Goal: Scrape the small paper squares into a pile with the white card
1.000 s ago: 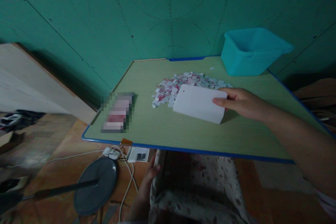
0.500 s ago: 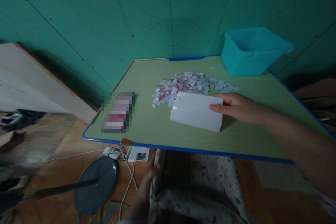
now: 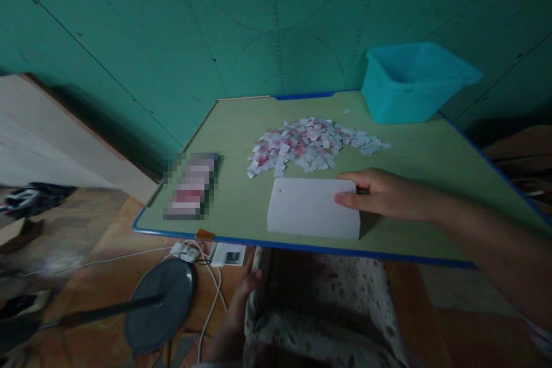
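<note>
My right hand [image 3: 366, 192] grips the right end of a white plastic scraper [image 3: 308, 201], thumb on top. The scraper is a flat sheet with a small hole in its upper left corner, and it rests low over the front part of the table. Just behind it lies a loose pile of small paper scraps [image 3: 302, 141], white and pinkish. Below the table's front edge, my left hand [image 3: 246, 293] is at the left edge of a pale, dark-spotted cloth [image 3: 366, 287], thumb on its near side. Its other fingers are partly hidden.
The pale green table [image 3: 233, 126] has a blue edge and stands against a green wall [image 3: 241, 23]. A turquoise bin [image 3: 401, 100] sits at its back right corner. A pixelated flat object [image 3: 192, 187] lies at the left. On the floor are a round dark base [image 3: 159, 305] and white cables [image 3: 213, 299].
My right hand has drawn the scraper toward the table's front edge and slightly left, away from the paper scraps, and it lies more level. The left hand has stayed put.
</note>
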The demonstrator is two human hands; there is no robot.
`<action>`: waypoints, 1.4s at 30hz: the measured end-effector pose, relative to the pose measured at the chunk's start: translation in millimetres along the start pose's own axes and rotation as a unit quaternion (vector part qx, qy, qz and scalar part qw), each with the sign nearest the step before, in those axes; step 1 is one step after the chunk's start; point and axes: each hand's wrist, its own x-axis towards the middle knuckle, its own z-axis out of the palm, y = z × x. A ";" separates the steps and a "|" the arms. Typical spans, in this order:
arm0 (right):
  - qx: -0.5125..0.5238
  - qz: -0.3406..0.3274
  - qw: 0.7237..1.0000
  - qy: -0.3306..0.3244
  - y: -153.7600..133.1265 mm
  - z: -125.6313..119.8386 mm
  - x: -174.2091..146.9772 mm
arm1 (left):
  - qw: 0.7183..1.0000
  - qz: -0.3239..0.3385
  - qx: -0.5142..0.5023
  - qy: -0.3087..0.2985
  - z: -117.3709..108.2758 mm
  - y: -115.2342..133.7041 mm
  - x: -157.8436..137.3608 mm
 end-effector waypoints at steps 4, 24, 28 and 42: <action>-0.043 -0.002 0.999 -0.013 -0.3 0.9 -0.9 | 1.000 -0.001 0.005 0.013 0.6 0.8 -2.8; -0.075 -0.054 0.996 -0.022 -3.9 1.0 -6.9 | 0.999 0.005 0.046 0.023 -2.5 -1.2 -3.7; -0.054 -0.043 0.998 -0.003 -2.5 1.2 -6.7 | 0.999 0.014 0.046 0.011 -2.6 -2.5 -1.1; 0.034 -0.010 0.988 0.149 10.6 -2.8 3.1 | 0.999 0.016 0.051 -0.008 -3.4 0.3 -3.9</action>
